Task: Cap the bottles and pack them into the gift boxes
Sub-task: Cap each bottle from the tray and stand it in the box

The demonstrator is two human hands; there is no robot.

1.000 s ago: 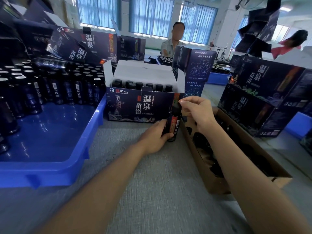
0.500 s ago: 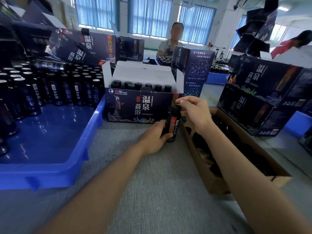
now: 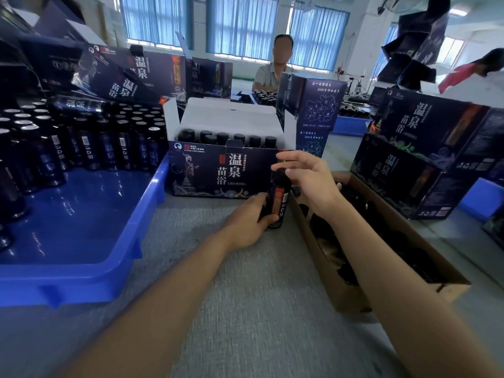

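After our right hand stopped pinching the black cap and spread its fingers, only brushing it, our left hand still gripped the small bottle, standing on the surface in front of the open gift box. We think packing came next.

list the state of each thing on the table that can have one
bottle, upright on the table, black cap on top
left hand, grips the bottle's body
right hand, at the black cap, thumb touching it; grip unclear
gift box, flaps open, capped bottles standing inside
blue tray, upright bottles crowd its far side
cardboard box, open top, dark contents, too blurred to name
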